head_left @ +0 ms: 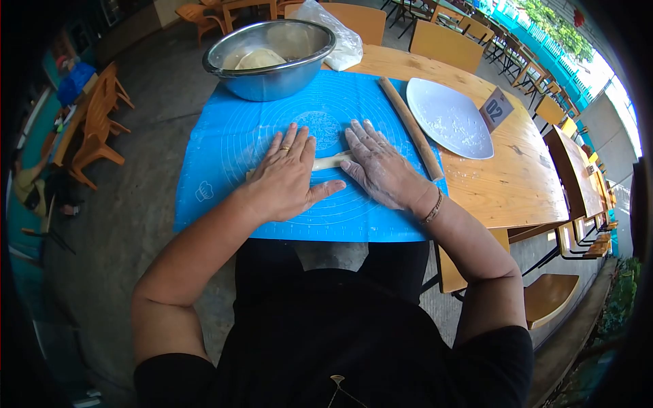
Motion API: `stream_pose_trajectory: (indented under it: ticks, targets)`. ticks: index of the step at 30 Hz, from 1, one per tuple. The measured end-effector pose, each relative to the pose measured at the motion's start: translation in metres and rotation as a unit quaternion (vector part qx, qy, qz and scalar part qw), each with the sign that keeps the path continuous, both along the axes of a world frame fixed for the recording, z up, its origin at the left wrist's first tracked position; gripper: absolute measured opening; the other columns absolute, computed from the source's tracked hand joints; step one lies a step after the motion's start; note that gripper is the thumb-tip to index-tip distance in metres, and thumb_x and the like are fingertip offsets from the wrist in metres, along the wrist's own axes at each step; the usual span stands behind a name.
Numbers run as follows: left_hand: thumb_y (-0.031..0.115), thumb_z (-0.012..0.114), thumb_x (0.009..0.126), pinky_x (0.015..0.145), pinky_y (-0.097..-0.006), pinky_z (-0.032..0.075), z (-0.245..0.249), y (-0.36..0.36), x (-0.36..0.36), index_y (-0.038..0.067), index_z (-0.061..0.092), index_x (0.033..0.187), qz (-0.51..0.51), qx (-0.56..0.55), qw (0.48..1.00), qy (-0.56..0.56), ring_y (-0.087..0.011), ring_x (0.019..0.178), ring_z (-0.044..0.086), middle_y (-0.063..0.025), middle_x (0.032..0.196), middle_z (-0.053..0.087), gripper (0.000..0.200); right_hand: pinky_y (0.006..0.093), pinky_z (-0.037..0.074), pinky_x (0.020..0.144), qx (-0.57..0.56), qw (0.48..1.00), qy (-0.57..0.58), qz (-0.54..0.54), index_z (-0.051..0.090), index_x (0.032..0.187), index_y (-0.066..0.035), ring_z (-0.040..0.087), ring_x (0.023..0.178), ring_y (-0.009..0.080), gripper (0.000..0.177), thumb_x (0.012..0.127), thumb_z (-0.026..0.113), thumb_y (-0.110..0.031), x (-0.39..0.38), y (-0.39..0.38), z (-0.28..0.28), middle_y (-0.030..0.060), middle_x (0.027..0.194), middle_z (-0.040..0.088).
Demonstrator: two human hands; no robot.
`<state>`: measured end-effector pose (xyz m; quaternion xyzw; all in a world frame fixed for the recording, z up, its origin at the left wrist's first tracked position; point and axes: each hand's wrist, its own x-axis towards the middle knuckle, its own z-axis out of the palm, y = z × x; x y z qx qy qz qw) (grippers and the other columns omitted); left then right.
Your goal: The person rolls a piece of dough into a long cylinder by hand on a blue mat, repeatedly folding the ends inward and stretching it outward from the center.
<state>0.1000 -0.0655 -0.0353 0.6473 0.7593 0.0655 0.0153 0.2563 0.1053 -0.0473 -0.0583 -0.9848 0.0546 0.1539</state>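
A thin rope of dough point(329, 162) lies across the blue pastry mat point(224, 146), its middle showing between my hands. My left hand point(287, 173) rests flat on its left part, fingers stretched forward and a ring on one finger. Over the right part lies my right hand point(381, 166), palm down with fingers extended and dusted with flour. Both palms hide most of the rope; a little of its left end peeks out beside my left hand. To the right of my right hand, a wooden rolling pin point(411, 129) lies along the mat's edge.
A metal bowl point(272, 81) holding a lump of dough point(260, 59) stands at the mat's back left. Behind it is a plastic bag point(340, 41) of white stuff. A floury white plate point(450, 119) and a number sign point(497, 109) sit on the wooden table point(520, 183) at right.
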Motion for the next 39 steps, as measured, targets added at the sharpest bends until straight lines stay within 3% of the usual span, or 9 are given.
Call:
stream_pose_trajectory:
  ticks: [7, 12, 17, 21, 24, 28, 34, 36, 39]
  targets:
    - [0.072, 0.035, 0.097, 0.123, -0.0553, 0.012, -0.003, -0.016, 0.042, -0.022, 0.023, 0.146, -0.07, 0.033, 0.997, -0.013, -0.0507, 0.149, 0.017, -0.0414, 0.154, 0.024, 0.107, 0.0531, 0.027, 0.12, 0.034, 0.998, 0.031, 0.053, 0.04, 0.144, 0.012, 0.035, 0.144, 0.045, 0.066, 0.098, 0.059, -0.031, 0.024, -0.041, -0.003, 0.032, 0.152, 0.038]
    - [0.074, 0.032, 0.096, 0.123, -0.0548, 0.011, -0.015, 0.003, 0.028, -0.022, 0.023, 0.147, -0.041, 0.048, 0.998, -0.012, -0.0502, 0.15, 0.017, -0.0407, 0.154, 0.025, 0.109, 0.053, 0.026, 0.121, 0.036, 0.998, 0.032, 0.046, 0.04, 0.145, 0.011, 0.034, 0.145, 0.0445, 0.067, 0.101, 0.053, -0.036, 0.01, -0.022, -0.011, 0.0323, 0.152, 0.038]
    - [0.071, 0.031, 0.099, 0.124, -0.0538, 0.008, -0.009, 0.026, 0.009, -0.019, 0.023, 0.149, 0.004, 0.007, 0.999, -0.04, -0.0479, 0.151, 0.012, -0.0369, 0.156, 0.025, 0.103, 0.0497, 0.019, 0.124, -0.013, 0.998, -0.051, 0.036, 0.034, 0.15, 0.009, 0.025, 0.149, 0.0441, 0.068, 0.105, 0.039, -0.043, -0.021, 0.003, -0.003, 0.0308, 0.156, 0.033]
    - [0.077, 0.03, 0.095, 0.124, -0.0536, 0.007, -0.006, 0.02, 0.003, -0.019, 0.026, 0.148, 0.007, 0.031, 0.995, -0.091, -0.0483, 0.151, 0.012, -0.0387, 0.156, 0.024, 0.11, 0.0506, 0.021, 0.123, -0.05, 0.997, -0.059, -0.004, 0.034, 0.149, 0.01, 0.025, 0.149, 0.0448, 0.069, 0.104, 0.043, -0.042, -0.018, 0.007, 0.005, 0.0311, 0.156, 0.032]
    - [0.076, 0.032, 0.095, 0.124, -0.0541, 0.007, -0.01, -0.001, 0.013, -0.02, 0.025, 0.148, -0.026, 0.06, 0.997, -0.033, -0.0483, 0.151, 0.012, -0.0393, 0.156, 0.024, 0.11, 0.0526, 0.024, 0.122, 0.025, 1.0, 0.007, 0.0, 0.035, 0.148, 0.011, 0.027, 0.148, 0.0461, 0.069, 0.103, 0.048, -0.04, 0.007, -0.008, 0.005, 0.0323, 0.155, 0.033]
    - [0.077, 0.034, 0.094, 0.124, -0.0539, 0.006, -0.025, -0.005, 0.01, -0.02, 0.023, 0.148, -0.034, 0.075, 0.997, -0.011, -0.0483, 0.151, 0.012, -0.04, 0.155, 0.024, 0.111, 0.0532, 0.026, 0.12, 0.036, 0.998, 0.041, 0.034, 0.038, 0.147, 0.011, 0.033, 0.145, 0.0469, 0.07, 0.102, 0.05, -0.042, 0.013, -0.019, -0.009, 0.0331, 0.152, 0.038]
    - [0.078, 0.034, 0.093, 0.125, -0.0525, 0.002, -0.017, 0.005, -0.014, -0.017, 0.016, 0.152, 0.03, 0.028, 0.999, -0.009, -0.0448, 0.153, 0.003, -0.036, 0.159, 0.018, 0.113, 0.0514, 0.024, 0.122, 0.02, 1.0, -0.016, -0.018, 0.034, 0.15, 0.008, 0.028, 0.148, 0.0453, 0.074, 0.104, 0.04, -0.049, -0.016, 0.006, -0.004, 0.0315, 0.155, 0.034]
    - [0.074, 0.036, 0.095, 0.124, -0.0531, 0.002, -0.01, 0.01, -0.019, -0.016, 0.017, 0.152, 0.053, 0.006, 0.998, 0.013, -0.0445, 0.154, 0.003, -0.0352, 0.159, 0.019, 0.109, 0.0508, 0.02, 0.124, 0.008, 0.998, -0.051, -0.038, 0.031, 0.152, 0.007, 0.022, 0.15, 0.0449, 0.078, 0.105, 0.032, -0.055, -0.024, 0.01, -0.003, 0.0304, 0.157, 0.031]
    - [0.071, 0.04, 0.096, 0.124, -0.0541, 0.004, -0.004, 0.017, -0.029, -0.015, 0.02, 0.152, 0.08, -0.015, 0.996, 0.043, -0.0438, 0.154, 0.006, -0.0347, 0.159, 0.021, 0.104, 0.0505, 0.019, 0.124, -0.012, 0.996, -0.07, -0.049, 0.031, 0.151, 0.008, 0.022, 0.15, 0.0452, 0.078, 0.105, 0.033, -0.055, -0.035, 0.015, 0.003, 0.0304, 0.157, 0.032]
